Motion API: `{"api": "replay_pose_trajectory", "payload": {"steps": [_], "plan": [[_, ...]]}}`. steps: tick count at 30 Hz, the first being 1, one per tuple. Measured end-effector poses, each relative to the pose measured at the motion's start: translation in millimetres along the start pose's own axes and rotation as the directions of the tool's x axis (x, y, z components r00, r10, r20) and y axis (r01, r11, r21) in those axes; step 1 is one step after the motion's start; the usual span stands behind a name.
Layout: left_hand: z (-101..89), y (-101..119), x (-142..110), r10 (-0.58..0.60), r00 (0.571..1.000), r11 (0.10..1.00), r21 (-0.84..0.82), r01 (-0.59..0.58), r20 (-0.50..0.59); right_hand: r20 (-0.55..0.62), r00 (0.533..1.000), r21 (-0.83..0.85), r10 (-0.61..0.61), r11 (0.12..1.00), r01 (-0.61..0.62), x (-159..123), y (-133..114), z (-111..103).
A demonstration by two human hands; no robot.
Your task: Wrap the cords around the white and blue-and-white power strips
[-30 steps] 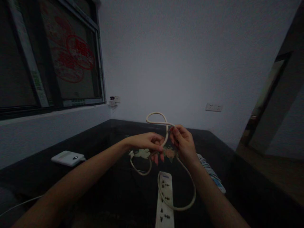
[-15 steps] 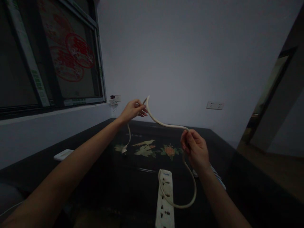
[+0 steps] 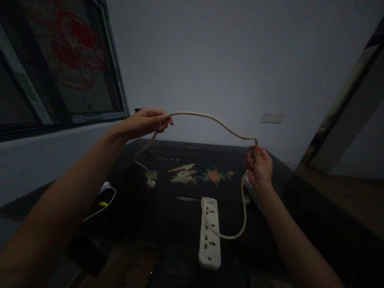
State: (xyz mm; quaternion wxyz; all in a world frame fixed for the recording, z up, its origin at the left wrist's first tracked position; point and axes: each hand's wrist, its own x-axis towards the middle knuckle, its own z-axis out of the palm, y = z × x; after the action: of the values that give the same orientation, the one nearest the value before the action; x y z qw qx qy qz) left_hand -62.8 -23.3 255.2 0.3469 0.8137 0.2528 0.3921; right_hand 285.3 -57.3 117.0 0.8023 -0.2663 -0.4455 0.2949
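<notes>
A white power cord (image 3: 207, 116) arches in the air between my two hands. My left hand (image 3: 150, 121) pinches it at the upper left, above the table's far edge. From there the cord hangs down to its plug (image 3: 151, 183), which is at the left of the painted flowers. On the right, my right hand (image 3: 260, 166) is closed round the cord lower down. Below that hand the cord curves down and back over the white power strip (image 3: 210, 240), which lies on the dark table near its front edge, sockets facing up.
The dark table (image 3: 180, 208) bears a painted bird and flowers. Partly hidden behind my right forearm lies a bundled pale cable (image 3: 250, 190). At left, a white device (image 3: 105, 186) with a thin cable sits behind my left arm. A wall socket (image 3: 272, 117) and a window (image 3: 75, 60) are beyond.
My hands have moved apart, left hand up and leftward, right hand rightward. The loop in the cord has opened into a wide arch. The view has tilted down slightly.
</notes>
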Motion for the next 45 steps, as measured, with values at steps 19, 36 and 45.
{"api": "replay_pose_trajectory", "payload": {"steps": [19, 36, 45], "plan": [[37.5, 14, 19, 0.448, 0.871, 0.894, 0.111, -0.434, -0.202, 0.341, 0.892, -0.33, 0.296, 0.926, -0.182, -20, 33, 3], [43.4, 58, 43, 0.463, 0.842, 0.857, 0.381, -0.346, -0.277, 0.397, 0.825, -0.379, 0.402, 0.891, -0.252, -28, 47, 17], [54.4, 71, 43, 0.526, 0.798, 0.838, 0.337, -0.428, -0.294, 0.393, 0.875, -0.362, 0.282, 0.923, -0.134, -23, 24, 21]]}}
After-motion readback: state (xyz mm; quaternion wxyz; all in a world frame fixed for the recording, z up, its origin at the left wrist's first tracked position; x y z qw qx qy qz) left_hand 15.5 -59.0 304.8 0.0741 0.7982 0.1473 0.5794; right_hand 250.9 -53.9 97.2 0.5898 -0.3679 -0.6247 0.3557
